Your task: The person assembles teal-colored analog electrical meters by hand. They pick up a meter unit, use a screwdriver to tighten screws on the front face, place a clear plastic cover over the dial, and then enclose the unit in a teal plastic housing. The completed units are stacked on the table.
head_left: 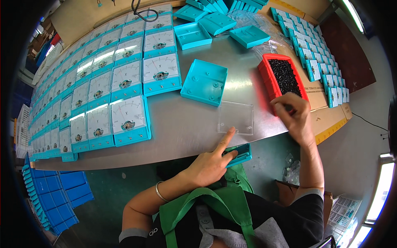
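Observation:
My left hand (pixel 211 166) is at the table's front edge. Its index finger stretches out onto a clear plastic cover (pixel 235 118) lying flat on the metal table, while the thumb and other fingers grip a teal plastic case (pixel 245 153) just below the edge. Over the near end of a red bin (pixel 264 73) filled with small black parts (pixel 284 76), my right hand (pixel 294 115) is closed, slightly blurred, its fingertips pinched together. Whatever sits between them is too small to make out. An open teal case (pixel 204 82) lies beyond the cover.
Rows of teal panel meters (pixel 128 115) with white dials cover the table's left side. More teal cases (pixel 193 35) and clear plastic covers (pixel 258 20) are heaped at the back. Further meters (pixel 314 70) stand on cardboard at right. Blue crates (pixel 53 186) are on the lower left.

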The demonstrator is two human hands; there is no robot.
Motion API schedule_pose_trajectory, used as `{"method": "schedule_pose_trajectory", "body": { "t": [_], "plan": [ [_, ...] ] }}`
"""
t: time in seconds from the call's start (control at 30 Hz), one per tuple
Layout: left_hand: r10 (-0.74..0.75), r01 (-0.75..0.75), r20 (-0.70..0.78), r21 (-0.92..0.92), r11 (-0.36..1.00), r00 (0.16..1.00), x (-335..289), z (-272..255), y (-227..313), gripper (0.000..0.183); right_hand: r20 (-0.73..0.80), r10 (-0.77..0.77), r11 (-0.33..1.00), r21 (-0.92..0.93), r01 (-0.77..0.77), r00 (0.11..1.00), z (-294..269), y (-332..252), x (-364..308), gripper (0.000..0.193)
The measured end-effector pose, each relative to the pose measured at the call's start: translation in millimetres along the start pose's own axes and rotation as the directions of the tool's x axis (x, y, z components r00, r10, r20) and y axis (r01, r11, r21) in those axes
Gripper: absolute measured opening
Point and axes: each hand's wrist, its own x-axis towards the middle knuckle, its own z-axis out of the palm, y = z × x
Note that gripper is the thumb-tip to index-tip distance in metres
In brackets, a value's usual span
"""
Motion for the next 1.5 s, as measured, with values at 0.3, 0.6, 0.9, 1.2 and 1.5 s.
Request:
{"method": "schedule_pose_trajectory", "body": {
  "t": [0.3,0.6,0.9,1.2,1.5],
  "plan": [
    [-0.004,0.004,-0.007,0.008,1.0,1.0,2.0,-4.4,4.5,0.041,0.317,-0.006,0.947,0.307,-0.096,0.949,54.3,14.6,-20.0,0.009],
    [-0.042,0.042,0.004,0.026,0.999,0.999,0.8,-1.8,3.4,0.043,0.36,0.002,0.983,0.171,-0.068,0.933,58.7,5.5,-19.8,0.013],
    [-0.071,0.071,0.002,0.021,0.997,0.997,1.3,1.4,3.8,0.041,0.322,-0.098,0.99,0.124,0.06,0.941,65.1,13.9,-21.3,0.014],
    [-0.1,0.1,-0.025,-0.022,0.995,0.995,1.4,9.0,-1.6,0.045,0.294,-0.065,0.981,0.193,0.007,0.954,66.8,17.5,-22.4,0.017],
    [-0.003,0.009,-0.064,0.096,0.995,0.998,1.7,7.7,-2.3,0.04,0.332,-0.391,0.91,-0.002,0.415,0.858,51.2,26.6,-44.3,0.03]
  ]
}}
